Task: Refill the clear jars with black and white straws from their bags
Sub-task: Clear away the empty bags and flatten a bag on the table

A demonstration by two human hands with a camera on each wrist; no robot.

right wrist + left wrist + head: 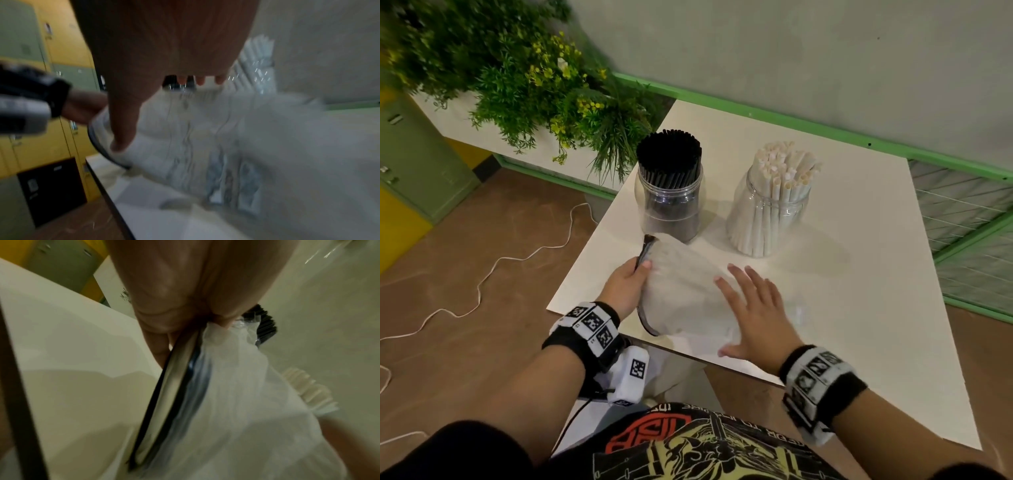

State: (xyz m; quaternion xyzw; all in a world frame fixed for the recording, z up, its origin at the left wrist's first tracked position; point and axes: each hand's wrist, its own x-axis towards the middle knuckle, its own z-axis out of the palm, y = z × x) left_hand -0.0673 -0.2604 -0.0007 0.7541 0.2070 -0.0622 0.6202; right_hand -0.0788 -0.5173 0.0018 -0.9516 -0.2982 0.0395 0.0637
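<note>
Two clear jars stand at the back of the white table [859, 274]. The left jar [669, 202] holds black straws [668, 150]; the right jar [768, 214] holds white straws [784, 164]. A crumpled clear plastic bag [685, 291] lies near the table's front left edge. My left hand [628, 282] pinches the bag's dark-edged side [170, 386] by its left rim. My right hand [751, 308] lies over the bag's right part with fingers spread and straight. In the right wrist view the bag [195, 138] is blurred under the right hand [164, 65].
A planter of green plants [534, 85] overhangs the table's far left corner. A green rail [825, 133] and wire mesh run behind and right of the table. A white cable [482, 281] trails on the brown floor; green and yellow lockers [410, 164] stand left.
</note>
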